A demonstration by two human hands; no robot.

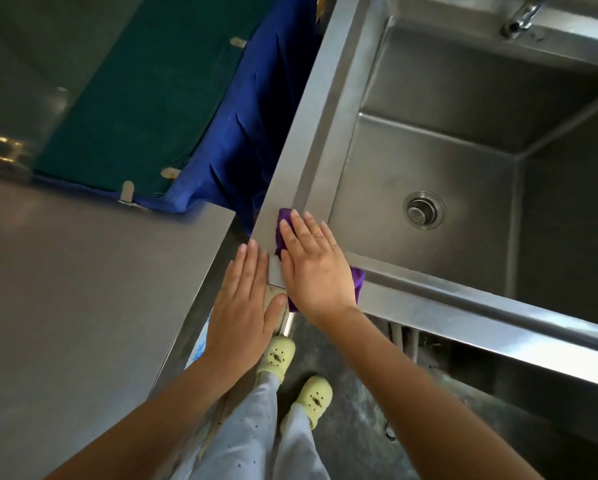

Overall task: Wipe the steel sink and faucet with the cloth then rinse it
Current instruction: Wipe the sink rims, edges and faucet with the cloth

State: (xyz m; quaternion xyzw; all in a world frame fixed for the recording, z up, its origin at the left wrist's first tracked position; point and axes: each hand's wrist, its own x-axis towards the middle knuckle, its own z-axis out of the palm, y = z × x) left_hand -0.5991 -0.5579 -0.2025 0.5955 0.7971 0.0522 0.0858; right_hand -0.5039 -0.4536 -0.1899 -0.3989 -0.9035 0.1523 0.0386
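Nearest to me are my pale green clogs [292,375] on the dark floor, below my light trousers [242,431]. Above them my left hand [243,299] lies flat, fingers together and extended, holding nothing; it rests at the gap between the steel table [83,289] on my left and the near left corner of the sink [290,168]. Just beside it, my right hand [313,265] presses palm-down on the purple cloth [285,233], fingers spread and straight rather than curled around it. The cloth lies on the sink's flat rim at that near left corner, with one edge peeking out past my fingertips and another bit showing by my wrist, over the front edge of the rim.

Beyond my hands the steel basin drops away, and the round drain strainer [423,210] sits in its floor. To the left of the sink, a blue fabric [256,126] hangs in the gap, and a green sheet [145,84] lies on the surface beyond the table. At the far top right, the end of the faucet [522,15] hangs over the basin's back edge.
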